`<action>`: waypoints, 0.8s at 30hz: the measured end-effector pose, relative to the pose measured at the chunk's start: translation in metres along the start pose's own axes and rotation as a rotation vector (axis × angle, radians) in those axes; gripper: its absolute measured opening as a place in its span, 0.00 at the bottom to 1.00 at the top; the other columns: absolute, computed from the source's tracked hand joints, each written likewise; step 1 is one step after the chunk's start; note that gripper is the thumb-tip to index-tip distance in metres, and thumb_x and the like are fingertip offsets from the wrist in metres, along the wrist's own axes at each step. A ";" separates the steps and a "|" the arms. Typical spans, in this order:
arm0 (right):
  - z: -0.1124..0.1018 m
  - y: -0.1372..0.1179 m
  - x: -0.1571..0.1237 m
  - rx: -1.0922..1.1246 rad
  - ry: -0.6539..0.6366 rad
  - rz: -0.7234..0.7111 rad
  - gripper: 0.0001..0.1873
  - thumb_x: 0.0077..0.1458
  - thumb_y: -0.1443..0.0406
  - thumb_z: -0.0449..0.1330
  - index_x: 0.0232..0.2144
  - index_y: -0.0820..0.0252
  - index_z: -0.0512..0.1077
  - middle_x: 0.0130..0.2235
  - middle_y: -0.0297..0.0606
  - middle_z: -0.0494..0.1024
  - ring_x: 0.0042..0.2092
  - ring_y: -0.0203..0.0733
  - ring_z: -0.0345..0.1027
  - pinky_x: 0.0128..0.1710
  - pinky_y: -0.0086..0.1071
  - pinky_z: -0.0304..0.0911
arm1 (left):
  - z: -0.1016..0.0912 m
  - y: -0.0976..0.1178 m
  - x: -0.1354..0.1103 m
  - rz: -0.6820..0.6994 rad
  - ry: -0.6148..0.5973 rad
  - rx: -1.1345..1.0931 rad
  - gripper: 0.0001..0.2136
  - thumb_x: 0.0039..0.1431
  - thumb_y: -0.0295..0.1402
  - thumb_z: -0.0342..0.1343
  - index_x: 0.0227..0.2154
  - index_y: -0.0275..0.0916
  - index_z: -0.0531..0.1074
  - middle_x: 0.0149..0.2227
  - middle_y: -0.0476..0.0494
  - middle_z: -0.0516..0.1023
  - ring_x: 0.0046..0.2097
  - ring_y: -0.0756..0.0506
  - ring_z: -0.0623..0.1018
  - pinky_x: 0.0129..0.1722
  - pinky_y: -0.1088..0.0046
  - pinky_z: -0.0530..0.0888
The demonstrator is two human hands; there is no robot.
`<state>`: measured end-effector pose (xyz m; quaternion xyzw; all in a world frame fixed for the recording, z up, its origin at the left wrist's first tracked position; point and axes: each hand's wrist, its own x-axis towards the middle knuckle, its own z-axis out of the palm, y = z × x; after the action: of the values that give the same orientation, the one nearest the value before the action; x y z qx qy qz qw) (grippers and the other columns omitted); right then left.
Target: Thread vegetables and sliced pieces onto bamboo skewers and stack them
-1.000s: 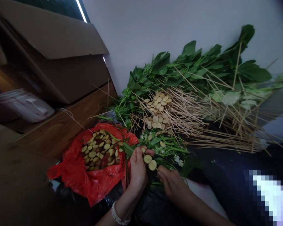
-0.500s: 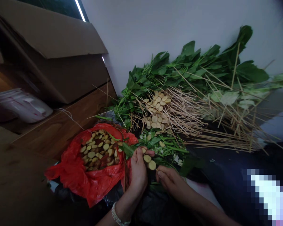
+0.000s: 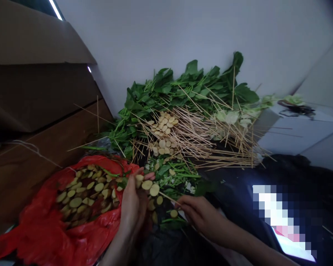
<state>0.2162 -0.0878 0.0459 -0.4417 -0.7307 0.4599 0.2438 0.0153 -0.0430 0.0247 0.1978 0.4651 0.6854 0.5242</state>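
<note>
Pinching the end of a thin wooden skewer [image 3: 168, 198] closed between its fingers, the right hand [image 3: 201, 216] faces the curled left hand [image 3: 133, 207], shut around the far end among round potato slices [image 3: 147, 184], above a red plastic bag [image 3: 44, 236], with loose skewers [image 3: 191, 136] and leafy greens [image 3: 180, 88] heaped centre-frame against the wall.

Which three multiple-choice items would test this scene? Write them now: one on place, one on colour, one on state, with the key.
1. Where is the crumpled red plastic bag? A) beside the left hand B) on top of the cardboard box C) behind the leaves
2. What colour are the long leafy stems? A) red B) green C) white
3. What state is the thin wooden skewer in the right hand? A) bare B) threaded with round pale slices C) snapped

1 A: the bag lies left of that hand.
2 B: the leaves show green.
3 B: slices sit along its far end.
</note>
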 end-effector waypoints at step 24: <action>-0.147 0.053 0.185 -0.805 0.642 -0.156 0.17 0.59 0.74 0.45 0.36 0.67 0.75 0.37 0.50 0.76 0.39 0.47 0.67 0.42 0.37 0.60 | -0.019 -0.011 -0.029 -0.166 -0.213 0.315 0.18 0.44 0.40 0.68 0.40 0.40 0.78 0.42 0.36 0.81 0.40 0.43 0.79 0.36 0.74 0.74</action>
<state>0.2601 0.1505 0.0570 -0.5635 -0.7688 -0.0355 0.3001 0.0178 -0.0773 0.0127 0.3097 0.5234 0.5339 0.5874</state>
